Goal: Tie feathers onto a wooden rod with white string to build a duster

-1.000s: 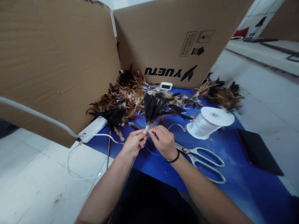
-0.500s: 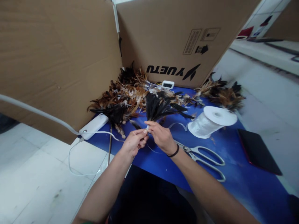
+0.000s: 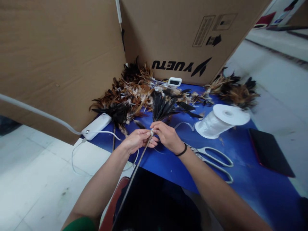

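Note:
A bunch of black feathers (image 3: pixel 162 107) fans out above my two hands at the middle of the blue tabletop. At its base is a white binding (image 3: pixel 151 132), where a thin stick (image 3: pixel 136 170) meets it and slants down over my lap. My left hand (image 3: pixel 138 140) pinches the stick near the binding with thumb and forefinger, its other fingers curled loosely beneath. My right hand (image 3: pixel 167 136) is closed around the feather base, touching the left fingertips. White ribbon (image 3: pixel 184 124) runs from a spool (image 3: pixel 209 125) toward my right hand; its end is hidden. Scissors (image 3: pixel 211 160) lie by my right wrist.
Brown and black loose feathers (image 3: pixel 127 96) are heaped at the back, with another pile (image 3: pixel 237 91) at the right. Cardboard (image 3: pixel 60 64) walls the left and back. A white power bank (image 3: pixel 97 126) with cables, a small display (image 3: pixel 175 82) and a dark tablet-like slab (image 3: pixel 270 152) lie around.
The stick now shows below my hands, reaching down over my lap. My left hand has loosened and turned slightly, while the right keeps its hold on the feather base. The view has shifted a little.

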`<state>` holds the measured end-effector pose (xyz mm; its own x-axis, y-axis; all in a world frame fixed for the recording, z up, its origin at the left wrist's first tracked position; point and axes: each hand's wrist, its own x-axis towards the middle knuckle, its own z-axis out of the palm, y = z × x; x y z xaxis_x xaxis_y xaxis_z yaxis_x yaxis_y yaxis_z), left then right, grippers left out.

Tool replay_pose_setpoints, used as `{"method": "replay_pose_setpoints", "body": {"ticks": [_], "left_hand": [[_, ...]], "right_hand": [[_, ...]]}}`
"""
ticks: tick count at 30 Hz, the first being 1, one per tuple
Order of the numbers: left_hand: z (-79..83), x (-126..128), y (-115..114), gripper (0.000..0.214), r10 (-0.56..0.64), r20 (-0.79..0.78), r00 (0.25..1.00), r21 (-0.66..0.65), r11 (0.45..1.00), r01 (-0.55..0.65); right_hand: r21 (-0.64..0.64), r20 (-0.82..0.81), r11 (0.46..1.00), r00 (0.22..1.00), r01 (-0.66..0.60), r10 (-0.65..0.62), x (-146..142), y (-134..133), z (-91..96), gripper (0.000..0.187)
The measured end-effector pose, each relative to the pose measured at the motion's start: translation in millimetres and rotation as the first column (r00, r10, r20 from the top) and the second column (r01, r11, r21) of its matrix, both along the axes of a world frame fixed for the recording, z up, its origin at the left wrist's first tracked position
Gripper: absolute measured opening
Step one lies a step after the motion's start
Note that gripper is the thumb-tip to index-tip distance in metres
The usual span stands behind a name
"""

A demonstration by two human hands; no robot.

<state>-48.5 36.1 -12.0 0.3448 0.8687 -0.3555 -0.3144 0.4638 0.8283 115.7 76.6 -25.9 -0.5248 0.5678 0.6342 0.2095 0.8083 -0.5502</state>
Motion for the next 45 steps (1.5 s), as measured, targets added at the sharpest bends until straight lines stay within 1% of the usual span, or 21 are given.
{"method": "replay_pose_setpoints", "body": {"ticks": [3, 7, 9, 11, 13, 16, 18, 20, 21, 22, 24, 27, 30, 32, 34, 37, 39, 40, 42, 43, 45], "left_hand": [[-1.5, -5.7, 4.0, 0.029, -0.054, -0.034, 0.998, 0.002, 0.999, 0.054], [-3.3, -10.8, 8.5, 0.033, -0.118, -0.128, 0.985, 0.056, 0.990, 0.126], [-3.2, -11.7, 10.2, 0.032, -0.110, -0.210, 0.972, 0.103, 0.986, 0.133], [-2.7, -12.0, 11.9, 0.028, -0.068, -0.312, 0.948, 0.166, 0.978, 0.125], [-1.7, -12.7, 13.4, 0.024, -0.011, -0.442, 0.897, 0.262, 0.955, 0.141], [1.2, -14.7, 14.9, 0.021, 0.088, -0.635, 0.768, 0.416, 0.876, 0.243], [3.9, -16.1, 15.2, 0.021, 0.148, -0.707, 0.692, 0.473, 0.826, 0.306], [5.8, -16.7, 15.3, 0.021, 0.186, -0.731, 0.657, 0.500, 0.801, 0.329], [6.0, -16.7, 15.3, 0.021, 0.189, -0.728, 0.659, 0.504, 0.799, 0.328], [5.7, -16.5, 15.4, 0.021, 0.180, -0.714, 0.677, 0.502, 0.805, 0.316], [3.3, -15.7, 15.4, 0.021, 0.137, -0.649, 0.749, 0.474, 0.842, 0.256], [-2.3, -14.0, 14.4, 0.023, 0.081, -0.489, 0.869, 0.371, 0.920, 0.123], [-6.9, -12.2, 11.7, 0.023, 0.066, -0.325, 0.943, 0.233, 0.972, 0.012], [-8.4, -11.3, 9.5, 0.021, 0.043, -0.240, 0.970, 0.157, 0.988, -0.005], [-8.9, -10.9, 8.0, 0.022, -0.002, -0.177, 0.984, 0.114, 0.993, 0.023], [-9.9, -11.2, 7.9, 0.029, -0.087, -0.115, 0.990, 0.102, 0.990, 0.099], [-11.8, -11.9, 9.2, 0.031, -0.113, -0.130, 0.985, 0.143, 0.981, 0.132], [-12.9, -12.2, 10.0, 0.031, -0.102, -0.173, 0.980, 0.184, 0.974, 0.134], [-14.5, -13.1, 11.8, 0.029, -0.028, -0.335, 0.942, 0.284, 0.950, 0.129], [-14.5, -13.7, 12.5, 0.027, 0.028, -0.434, 0.900, 0.339, 0.931, 0.134], [-12.2, -15.2, 13.9, 0.024, 0.148, -0.607, 0.780, 0.450, 0.874, 0.184]], "right_hand": [[-0.005, -0.012, 1.000, 1.000, -0.013, 0.013, 0.7, -0.6, -1.0, 0.012], [0.009, -0.035, 1.000, 0.999, -0.023, 0.023, 0.1, -0.9, -2.6, 0.011], [0.008, -0.041, 1.000, 0.999, -0.025, 0.025, 0.2, -1.0, -2.7, 0.011], [-0.005, -0.040, 1.000, 0.999, -0.021, 0.021, 0.7, -1.1, -2.5, 0.011], [-0.017, -0.038, 1.000, 0.999, -0.013, 0.013, 1.5, -1.0, -2.5, 0.011], [-0.027, -0.035, 1.000, 0.999, -0.005, 0.004, 2.7, -0.8, -2.9, 0.011], [-0.029, -0.032, 1.000, 0.999, -0.002, 0.001, 3.0, -0.8, -3.1, 0.011], [-0.030, -0.028, 1.000, 1.000, 0.003, -0.004, 2.9, -1.0, -3.0, 0.011], [-0.031, -0.027, 1.000, 1.000, 0.005, -0.005, 2.8, -1.2, -2.8, 0.012], [-0.033, -0.027, 0.999, 1.000, 0.005, -0.006, 2.7, -1.4, -2.5, 0.012], [-0.039, -0.036, 0.999, 0.999, 0.003, -0.005, 2.8, -1.7, -1.8, 0.011], [-0.048, -0.056, 0.999, 0.998, 0.009, -0.012, 3.5, -1.9, -0.7, 0.010], [-0.051, -0.065, 0.998, 0.997, 0.025, -0.028, 4.5, -1.7, -0.2, 0.010], [-0.050, -0.063, 0.998, 0.997, 0.029, -0.032, 5.0, -1.6, -0.5, 0.009], [-0.057, -0.060, 0.998, 0.998, 0.031, -0.035, 5.4, -1.5, -1.2, 0.009], [-0.068, -0.063, 0.997, 0.997, 0.035, -0.039, 5.8, -1.6, -2.2, 0.009], [-0.065, -0.067, 0.997, 0.997, 0.039, -0.043, 6.0, -1.7, -2.1, 0.009], [-0.061, -0.068, 0.997, 0.997, 0.042, -0.046, 6.0, -1.9, -1.8, 0.008], [-0.063, -0.066, 0.997, 0.997, 0.046, -0.050, 5.9, -2.4, -0.8, 0.008], [-0.066, -0.063, 0.997, 0.997, 0.046, -0.050, 5.7, -2.8, -0.3, 0.009], [-0.069, -0.058, 0.997, 0.997, 0.040, -0.044, 5.3, -3.4, 0.6, 0.009]]}}
